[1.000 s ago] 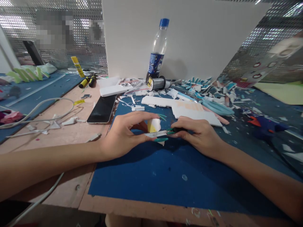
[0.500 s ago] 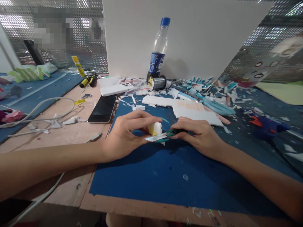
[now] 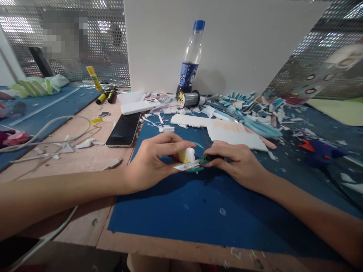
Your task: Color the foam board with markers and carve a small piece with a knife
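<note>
knife handle (image 3: 211, 158) hidden inside right hand (image 3: 238, 164), mosaic-blurred patch (image 3: 64, 34) behind mesh, forearms cropped by edges

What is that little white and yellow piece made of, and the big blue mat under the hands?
The little piece looks like foam board: thick, matte white, with one yellow face, like the white scraps behind. The blue mat looks like rubbery plastic, probably a cutting mat: flat, dull, with small nicks. The knife blade shines like metal.
</note>
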### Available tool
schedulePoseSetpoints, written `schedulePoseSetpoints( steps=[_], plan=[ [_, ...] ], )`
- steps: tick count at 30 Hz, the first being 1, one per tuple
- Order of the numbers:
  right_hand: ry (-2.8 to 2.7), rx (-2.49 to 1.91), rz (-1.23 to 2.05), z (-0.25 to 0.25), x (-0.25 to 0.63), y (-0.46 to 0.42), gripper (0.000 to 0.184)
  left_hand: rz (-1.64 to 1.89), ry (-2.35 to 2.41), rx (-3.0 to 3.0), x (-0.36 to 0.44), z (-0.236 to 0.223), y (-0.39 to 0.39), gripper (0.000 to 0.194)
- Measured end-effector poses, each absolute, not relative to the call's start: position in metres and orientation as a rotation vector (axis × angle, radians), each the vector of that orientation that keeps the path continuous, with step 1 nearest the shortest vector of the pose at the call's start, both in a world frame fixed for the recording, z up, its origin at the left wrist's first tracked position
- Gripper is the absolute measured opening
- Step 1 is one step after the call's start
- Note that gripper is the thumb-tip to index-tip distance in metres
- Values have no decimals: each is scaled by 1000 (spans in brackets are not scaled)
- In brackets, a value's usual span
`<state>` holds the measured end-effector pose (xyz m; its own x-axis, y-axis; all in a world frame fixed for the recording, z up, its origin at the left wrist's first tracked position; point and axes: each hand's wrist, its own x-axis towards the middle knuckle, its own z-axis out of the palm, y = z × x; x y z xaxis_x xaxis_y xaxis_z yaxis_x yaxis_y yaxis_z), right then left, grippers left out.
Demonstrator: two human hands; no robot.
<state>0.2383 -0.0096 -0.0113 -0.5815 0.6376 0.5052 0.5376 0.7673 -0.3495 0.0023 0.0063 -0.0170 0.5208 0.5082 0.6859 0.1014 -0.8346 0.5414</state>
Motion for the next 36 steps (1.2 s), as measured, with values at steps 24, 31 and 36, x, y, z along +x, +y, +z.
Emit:
schedulePoseSetpoints(
  steps=[24, 31, 36],
  plan=[
    [-2277, -922, 243, -6, 234, -13, 21, 1191, 566, 2256, 0, -19, 6, 62],
    [-2316, -886, 175, -6, 233, -13, 19, 1147, 648, 2279, -1, -16, 4, 42],
    [-2334, -902, 154, -4, 235, -12, 20, 1165, 629, 2371, -3, -17, 6, 39]
  ],
)
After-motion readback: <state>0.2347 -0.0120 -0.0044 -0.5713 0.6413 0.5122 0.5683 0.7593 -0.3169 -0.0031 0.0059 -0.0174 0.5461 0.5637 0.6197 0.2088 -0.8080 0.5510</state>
